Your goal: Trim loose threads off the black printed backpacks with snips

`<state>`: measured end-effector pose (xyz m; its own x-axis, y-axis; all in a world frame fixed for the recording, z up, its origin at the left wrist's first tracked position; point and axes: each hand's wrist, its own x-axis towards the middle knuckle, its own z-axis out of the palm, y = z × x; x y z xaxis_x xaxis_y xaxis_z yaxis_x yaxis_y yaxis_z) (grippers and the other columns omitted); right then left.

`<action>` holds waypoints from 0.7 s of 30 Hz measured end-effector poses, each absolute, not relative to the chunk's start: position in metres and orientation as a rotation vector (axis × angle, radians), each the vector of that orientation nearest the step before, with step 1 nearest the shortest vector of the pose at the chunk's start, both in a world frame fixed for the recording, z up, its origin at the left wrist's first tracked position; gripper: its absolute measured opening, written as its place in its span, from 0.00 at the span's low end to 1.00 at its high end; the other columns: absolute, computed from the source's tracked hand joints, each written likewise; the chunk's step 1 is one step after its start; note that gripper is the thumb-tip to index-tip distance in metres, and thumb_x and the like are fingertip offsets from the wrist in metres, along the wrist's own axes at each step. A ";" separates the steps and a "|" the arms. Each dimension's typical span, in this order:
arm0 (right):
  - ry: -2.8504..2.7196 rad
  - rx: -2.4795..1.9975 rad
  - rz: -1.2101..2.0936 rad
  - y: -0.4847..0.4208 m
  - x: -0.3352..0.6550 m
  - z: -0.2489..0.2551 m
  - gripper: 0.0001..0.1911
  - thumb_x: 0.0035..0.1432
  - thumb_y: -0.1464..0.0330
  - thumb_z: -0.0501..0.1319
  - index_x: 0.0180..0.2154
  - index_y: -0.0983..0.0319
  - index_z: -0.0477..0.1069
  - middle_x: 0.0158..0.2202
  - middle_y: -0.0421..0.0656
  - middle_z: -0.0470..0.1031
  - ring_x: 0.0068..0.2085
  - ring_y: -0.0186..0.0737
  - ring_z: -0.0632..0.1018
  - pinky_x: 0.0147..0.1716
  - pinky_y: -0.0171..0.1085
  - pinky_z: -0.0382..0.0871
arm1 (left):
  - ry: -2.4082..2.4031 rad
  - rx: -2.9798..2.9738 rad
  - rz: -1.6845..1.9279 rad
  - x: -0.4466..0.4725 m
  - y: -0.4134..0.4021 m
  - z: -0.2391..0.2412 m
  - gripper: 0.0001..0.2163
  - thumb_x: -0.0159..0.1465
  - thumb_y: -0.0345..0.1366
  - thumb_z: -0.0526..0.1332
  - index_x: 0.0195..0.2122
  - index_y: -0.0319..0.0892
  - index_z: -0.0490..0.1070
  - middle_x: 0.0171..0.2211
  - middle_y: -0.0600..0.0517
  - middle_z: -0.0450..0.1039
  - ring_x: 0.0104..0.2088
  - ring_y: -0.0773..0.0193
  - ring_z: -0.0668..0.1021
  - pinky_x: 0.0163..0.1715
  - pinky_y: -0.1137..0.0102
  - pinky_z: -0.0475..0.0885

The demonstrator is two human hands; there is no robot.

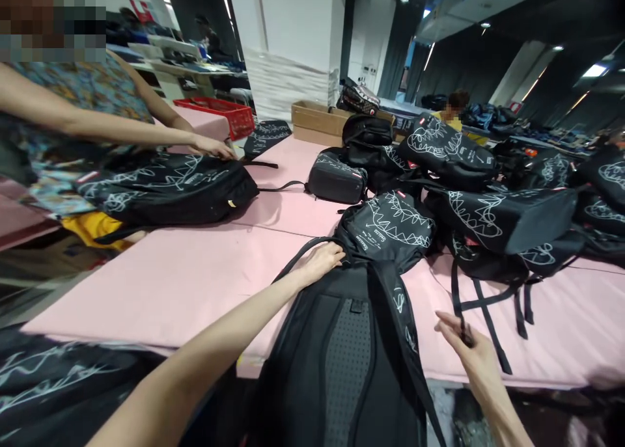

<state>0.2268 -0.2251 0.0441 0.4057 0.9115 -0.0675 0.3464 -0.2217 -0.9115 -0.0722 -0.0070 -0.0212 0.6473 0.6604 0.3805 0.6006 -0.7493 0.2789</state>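
A black backpack [342, 369] lies with its back panel up, hanging over the table's near edge towards me. My left hand [322, 263] is closed on its top edge, by the handle and strap ends. One shoulder strap [398, 304] with white lettering runs down its right side. To the right of the pack, my right hand [471, 352] is raised, apart from it, fingers curled around a small dark thing that I cannot make out. Just beyond the pack's top lies another black backpack [400, 226] with white scribble print.
More printed black backpacks [512, 219] are piled on the right of the pink table [195, 284], straps dangling. At the left, a co-worker's hand [212, 146] rests on a backpack [180, 187]. Behind are a cardboard box [317, 125] and a red crate [239, 120].
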 end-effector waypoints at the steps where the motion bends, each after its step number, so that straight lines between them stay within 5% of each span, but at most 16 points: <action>1: -1.222 -1.757 0.772 -0.209 0.216 0.055 0.24 0.45 0.55 0.64 0.41 0.63 0.75 0.37 0.48 0.78 0.41 0.48 0.77 0.40 0.40 0.70 | 1.046 2.760 0.668 -0.072 -0.006 -0.021 0.07 0.63 0.32 0.53 0.34 0.40 0.71 0.36 0.49 0.71 0.39 0.62 0.71 0.38 0.68 0.66; 5: -1.804 -1.764 0.481 -0.137 0.163 0.074 0.25 0.53 0.57 0.59 0.52 0.58 0.65 0.43 0.44 0.75 0.43 0.45 0.75 0.42 0.40 0.66 | 1.063 2.813 0.544 -0.070 -0.007 -0.019 0.10 0.63 0.27 0.50 0.31 0.38 0.69 0.32 0.49 0.70 0.36 0.62 0.70 0.36 0.68 0.63; 10: -2.324 -1.897 0.044 -0.063 0.118 0.057 0.12 0.58 0.64 0.57 0.43 0.59 0.70 0.40 0.45 0.75 0.43 0.43 0.73 0.40 0.38 0.61 | 1.074 2.761 0.506 -0.065 -0.006 -0.015 0.10 0.60 0.24 0.51 0.26 0.37 0.69 0.29 0.48 0.70 0.34 0.61 0.71 0.35 0.67 0.63; 21: -2.612 -1.843 0.006 -0.024 0.117 0.041 0.09 0.56 0.66 0.59 0.38 0.58 0.76 0.39 0.44 0.76 0.43 0.43 0.71 0.40 0.38 0.55 | 1.187 2.254 0.702 -0.062 -0.008 -0.014 0.09 0.57 0.29 0.51 0.27 0.38 0.70 0.27 0.52 0.73 0.27 0.67 0.72 0.32 0.73 0.65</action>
<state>0.1173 -0.0235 0.0410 -0.3342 0.9413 -0.0478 0.9415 0.3357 0.0289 -0.0623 -0.0079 -0.0137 0.4886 0.8468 0.2105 0.5922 -0.4990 0.6327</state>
